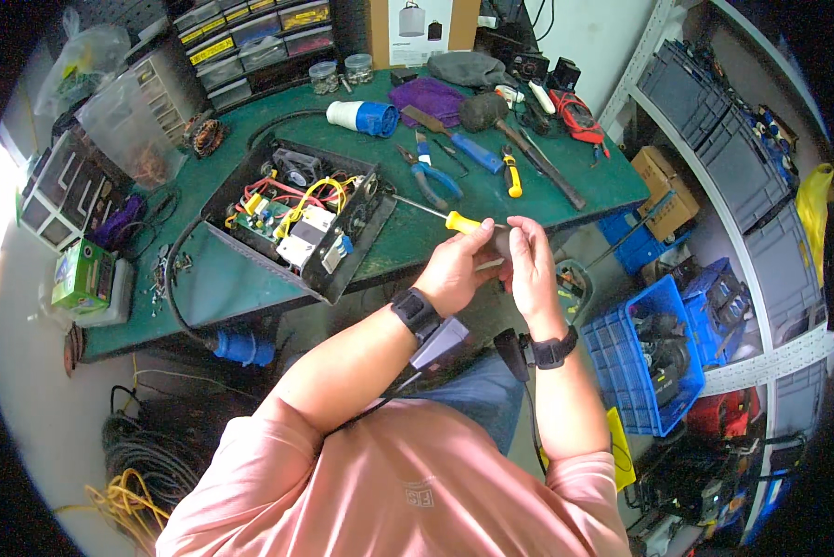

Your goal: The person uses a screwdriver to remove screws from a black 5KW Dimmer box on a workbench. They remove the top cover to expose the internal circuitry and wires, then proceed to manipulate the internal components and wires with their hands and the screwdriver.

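My left hand [454,272] is closed, with its thumb and fingers on a screwdriver's yellow handle [459,223]. The metal shaft points left toward an opened black metal case [291,265], its tip close to the near right side panel. In line with the handle, a dark piece [503,243], apparently the handle's rear end, sits between my hands. My right hand [532,274] holds it, fingers fairly straight and pressed against it; its palm side is hidden. Inside the case are a circuit board, yellow and red wires [316,206] and white block parts [307,243].
Pliers [428,178], a yellow-handled knife [511,174], a blue-handled scraper [477,153] and a mallet [528,139] lie on the green bench [370,269]. A thick cable runs left of the case to a blue plug [242,348]. Blue crates [635,357] stand at right.
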Demonstrator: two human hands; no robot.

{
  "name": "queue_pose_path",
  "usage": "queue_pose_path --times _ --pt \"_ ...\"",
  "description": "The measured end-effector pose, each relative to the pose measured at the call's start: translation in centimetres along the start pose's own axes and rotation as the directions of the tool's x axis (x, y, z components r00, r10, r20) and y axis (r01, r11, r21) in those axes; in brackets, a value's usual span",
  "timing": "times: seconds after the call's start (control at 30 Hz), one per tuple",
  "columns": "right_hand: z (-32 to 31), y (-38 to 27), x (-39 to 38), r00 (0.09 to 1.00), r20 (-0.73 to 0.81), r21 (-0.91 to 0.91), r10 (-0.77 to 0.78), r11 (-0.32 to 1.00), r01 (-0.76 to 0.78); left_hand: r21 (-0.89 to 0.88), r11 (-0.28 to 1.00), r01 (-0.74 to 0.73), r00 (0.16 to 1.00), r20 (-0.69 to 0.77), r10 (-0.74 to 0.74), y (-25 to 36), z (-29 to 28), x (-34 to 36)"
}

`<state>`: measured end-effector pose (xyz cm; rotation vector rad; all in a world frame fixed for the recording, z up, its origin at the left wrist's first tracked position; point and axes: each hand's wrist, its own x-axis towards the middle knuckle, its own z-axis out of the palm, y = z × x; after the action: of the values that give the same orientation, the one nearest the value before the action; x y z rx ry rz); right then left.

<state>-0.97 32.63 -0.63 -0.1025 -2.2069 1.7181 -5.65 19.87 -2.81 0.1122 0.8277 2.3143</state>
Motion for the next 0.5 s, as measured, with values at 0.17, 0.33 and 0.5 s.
queue_pose_path --times 0.17,0.33,0.5 --pt "-0.2 -2.2 0.1 0.955 0.037 0.000 0.294 0.956 -0.294 -0.008 1.000 -0.026 0.993 0.118 0.027 0.6 0.4 -0.4" --pt "0.0 -0.9 -0.4 0.954 0.027 -0.161 -0.300 0.940 0.300 0.014 1.000 0.017 0.999 -0.039 -0.016 0.0 0.5 -1.1" --pt "0.4 -0.8 -0.5 0.977 0.003 -0.146 -0.212 0.967 0.210 0.074 0.997 -0.030 0.999 -0.038 0.032 -0.6 -0.4 -0.6"
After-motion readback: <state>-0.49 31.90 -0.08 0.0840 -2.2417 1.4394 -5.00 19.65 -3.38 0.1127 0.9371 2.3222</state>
